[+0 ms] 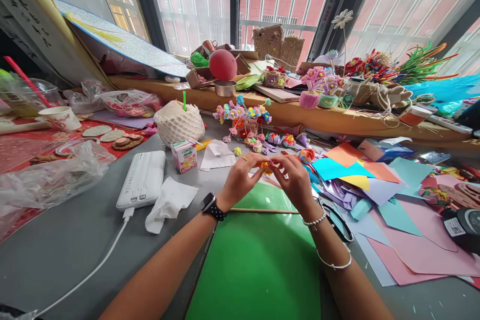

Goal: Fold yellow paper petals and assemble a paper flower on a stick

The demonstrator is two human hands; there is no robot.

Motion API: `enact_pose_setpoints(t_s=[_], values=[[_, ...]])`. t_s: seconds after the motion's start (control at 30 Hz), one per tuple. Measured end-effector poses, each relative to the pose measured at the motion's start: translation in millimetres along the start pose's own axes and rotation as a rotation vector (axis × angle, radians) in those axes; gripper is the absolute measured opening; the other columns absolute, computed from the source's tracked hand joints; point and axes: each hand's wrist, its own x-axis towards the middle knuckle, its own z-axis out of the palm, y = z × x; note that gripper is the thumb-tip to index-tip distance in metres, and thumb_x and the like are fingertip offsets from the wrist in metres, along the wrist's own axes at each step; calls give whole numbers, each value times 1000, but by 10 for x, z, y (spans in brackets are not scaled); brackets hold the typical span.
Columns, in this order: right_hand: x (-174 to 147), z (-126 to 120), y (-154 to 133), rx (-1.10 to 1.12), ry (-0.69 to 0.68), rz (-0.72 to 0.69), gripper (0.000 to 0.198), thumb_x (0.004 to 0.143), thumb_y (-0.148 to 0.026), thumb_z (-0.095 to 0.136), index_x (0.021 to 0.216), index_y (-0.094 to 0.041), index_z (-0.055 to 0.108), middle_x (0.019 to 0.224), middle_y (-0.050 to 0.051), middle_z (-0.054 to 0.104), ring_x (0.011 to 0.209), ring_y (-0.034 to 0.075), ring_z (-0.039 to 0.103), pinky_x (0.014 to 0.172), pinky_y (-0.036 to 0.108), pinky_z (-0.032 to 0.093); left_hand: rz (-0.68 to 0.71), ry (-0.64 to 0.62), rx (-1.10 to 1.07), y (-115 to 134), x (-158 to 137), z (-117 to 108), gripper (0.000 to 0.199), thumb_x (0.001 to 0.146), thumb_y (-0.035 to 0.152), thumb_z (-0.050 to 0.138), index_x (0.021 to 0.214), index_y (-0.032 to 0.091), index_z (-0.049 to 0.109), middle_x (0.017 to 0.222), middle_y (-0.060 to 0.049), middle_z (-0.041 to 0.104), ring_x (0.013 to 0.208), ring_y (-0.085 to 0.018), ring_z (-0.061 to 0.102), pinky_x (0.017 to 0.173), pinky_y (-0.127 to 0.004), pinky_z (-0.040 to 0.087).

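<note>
Above the far end of a green board (258, 265), both hands meet with fingers pinched together. Between them is a small piece of orange-yellow folded paper (266, 167), mostly covered by the fingers. My left hand (240, 180) grips it from the left, and my right hand (296, 177) grips it from the right. A thin wooden stick (262, 211) lies across the board below the hands. Just beyond the right hand is an orange multicoloured folded paper flower (307, 155), with similar paper flowers (288, 140) farther back.
Coloured paper sheets (420, 240) spread over the right side, beside purple paper scraps (339, 194). On the left are a white power bank (141, 180) with a cable, crumpled tissue (170, 205), a small drink carton (184, 156) and a netted coconut (179, 122). A crowded ledge (277, 105) runs behind.
</note>
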Motion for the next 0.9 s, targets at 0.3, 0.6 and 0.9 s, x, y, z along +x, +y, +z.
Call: enact_pose_setpoints(t_s=[0.3,0.6,0.9], values=[[-5,10,-24,14,-12,-15,19,82,-28,42,92,-19,55,83,6,57,75,17,53,66,30,45,-73,30,16,-12,-14,9,12,77,22,47,87,19,52,85,-4,59,77,-14,54,71,-26,44],[-3,-2,-34,25,-21,-18,18,82,-28,42,92,-19,55,83,6,57,77,16,53,66,29,45,-83,5,-41,-15,-17,10,13,77,23,46,89,19,51,87,-5,57,75,-13,55,70,-26,45],[1,-18,-30,19,-20,-35,18,82,-29,42,92,-20,55,83,6,58,78,17,53,67,30,45,-68,-17,-25,-18,-16,14,14,78,25,46,90,19,51,88,-5,56,77,-14,54,71,-26,45]])
